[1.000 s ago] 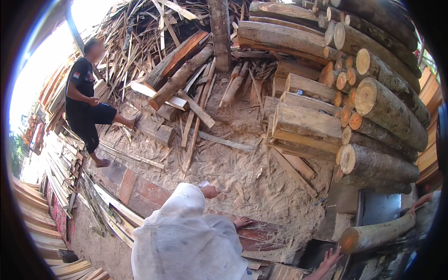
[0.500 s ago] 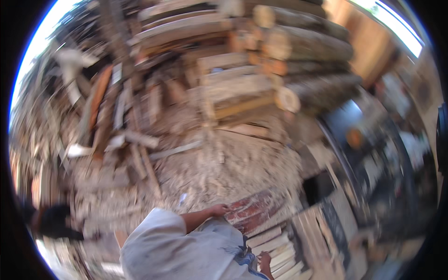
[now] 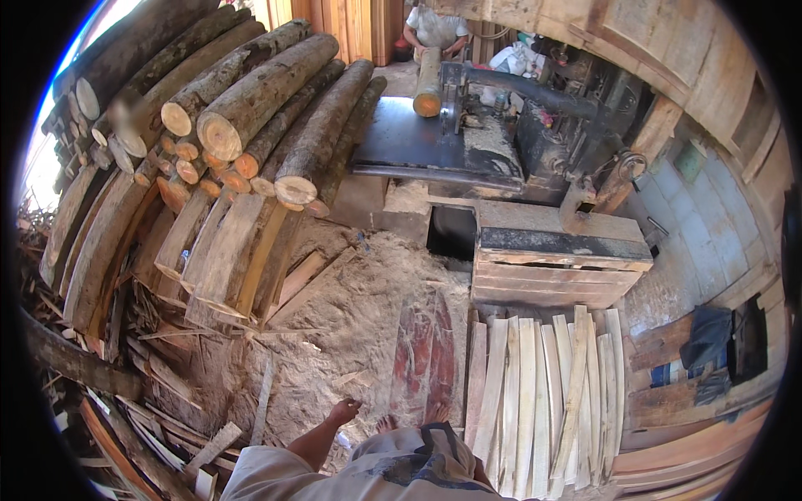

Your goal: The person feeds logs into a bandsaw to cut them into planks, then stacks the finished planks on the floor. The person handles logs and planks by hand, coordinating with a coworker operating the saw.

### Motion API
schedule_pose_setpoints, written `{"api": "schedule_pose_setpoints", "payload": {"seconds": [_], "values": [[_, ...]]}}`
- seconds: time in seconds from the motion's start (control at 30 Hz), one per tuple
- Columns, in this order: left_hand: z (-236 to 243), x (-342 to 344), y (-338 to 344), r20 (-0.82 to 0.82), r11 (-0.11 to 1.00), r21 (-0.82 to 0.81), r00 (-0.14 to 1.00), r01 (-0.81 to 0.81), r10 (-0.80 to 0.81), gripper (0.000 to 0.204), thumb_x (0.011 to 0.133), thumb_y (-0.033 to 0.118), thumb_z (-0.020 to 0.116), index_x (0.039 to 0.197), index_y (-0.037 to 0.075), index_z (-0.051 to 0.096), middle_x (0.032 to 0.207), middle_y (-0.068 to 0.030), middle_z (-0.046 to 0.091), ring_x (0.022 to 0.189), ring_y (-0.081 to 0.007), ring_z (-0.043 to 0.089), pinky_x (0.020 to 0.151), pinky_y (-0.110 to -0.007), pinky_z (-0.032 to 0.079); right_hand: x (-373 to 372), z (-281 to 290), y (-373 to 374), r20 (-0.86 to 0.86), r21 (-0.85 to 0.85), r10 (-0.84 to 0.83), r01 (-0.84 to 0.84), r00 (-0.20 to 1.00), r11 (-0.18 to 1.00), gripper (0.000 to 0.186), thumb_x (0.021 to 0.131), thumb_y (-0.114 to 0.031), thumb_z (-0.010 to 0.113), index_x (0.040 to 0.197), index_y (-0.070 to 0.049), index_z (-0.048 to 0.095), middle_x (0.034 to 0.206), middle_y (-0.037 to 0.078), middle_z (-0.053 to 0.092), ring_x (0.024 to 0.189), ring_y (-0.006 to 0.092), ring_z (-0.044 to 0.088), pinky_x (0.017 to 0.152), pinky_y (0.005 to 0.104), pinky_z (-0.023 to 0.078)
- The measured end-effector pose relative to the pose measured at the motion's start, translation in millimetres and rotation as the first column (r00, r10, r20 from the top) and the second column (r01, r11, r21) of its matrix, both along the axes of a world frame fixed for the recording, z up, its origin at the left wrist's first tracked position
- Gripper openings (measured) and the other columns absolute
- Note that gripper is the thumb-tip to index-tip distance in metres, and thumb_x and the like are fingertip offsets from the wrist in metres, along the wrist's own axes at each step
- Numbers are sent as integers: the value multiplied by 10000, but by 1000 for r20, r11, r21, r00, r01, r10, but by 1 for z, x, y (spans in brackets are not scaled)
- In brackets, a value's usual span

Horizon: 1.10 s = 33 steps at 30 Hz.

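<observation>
One left hand [image 3: 343, 411] hangs over the sawdust floor [image 3: 330, 371], too small here to tell whether its fingers are wide or narrow; the right hand is out of sight, its grip impossible to tell. Down on the right lie the pale strips [image 3: 526, 392], about eleven of them, side by side, long axes running away from the wearer, a few slanting. Two bare feet [image 3: 438, 412] stand at one red board [image 3: 424, 351]. And beyond, one co-worker [image 3: 436, 29] grips one log [image 3: 428, 79] on the dark bench [image 3: 397, 138], its cut end facing this way.
</observation>
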<state>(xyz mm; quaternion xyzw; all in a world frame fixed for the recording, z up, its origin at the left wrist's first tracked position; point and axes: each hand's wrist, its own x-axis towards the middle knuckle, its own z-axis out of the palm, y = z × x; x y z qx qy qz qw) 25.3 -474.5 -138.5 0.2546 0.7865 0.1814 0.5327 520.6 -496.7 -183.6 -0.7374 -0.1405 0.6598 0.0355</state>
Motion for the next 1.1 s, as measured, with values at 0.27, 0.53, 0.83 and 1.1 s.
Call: {"api": "schedule_pose_setpoints", "payload": {"seconds": [0.27,0.53,0.83,1.1], "values": [[2,28,32,199,963,173,965,-208,172,598,865,474,557,1229,7,476,941,-126,660,789,-198,628,627,-334,492,0,2,94,101,171,305,-318,947,932,192,860,-251,546,938,-85,603,810,73,630,731,202,647,570,362,534],[-27,75,-1,276,881,63,857,-469,436,510,881,401,547,1220,25,494,927,-111,652,781,-192,621,589,-321,474,-5,27,221,192,444,227,-290,955,848,298,845,-232,593,1092,-64,596,850,85,655,662,176,644,512,321,520],[-40,55,37,177,890,-267,889,-370,423,504,866,433,536,1198,55,504,944,-106,644,811,-220,618,661,-427,478,-74,0,303,137,304,509,-525,850,795,275,860,-246,576,1098,-110,600,863,49,645,696,161,645,576,320,526],[-21,-27,243,257,882,108,870,-459,421,532,875,436,539,1161,-11,505,912,-111,661,710,-188,644,508,-259,464,-137,-8,427,181,385,612,-628,770,676,315,813,-351,520,843,-82,681,682,90,660,600,176,648,591,315,525]]}}
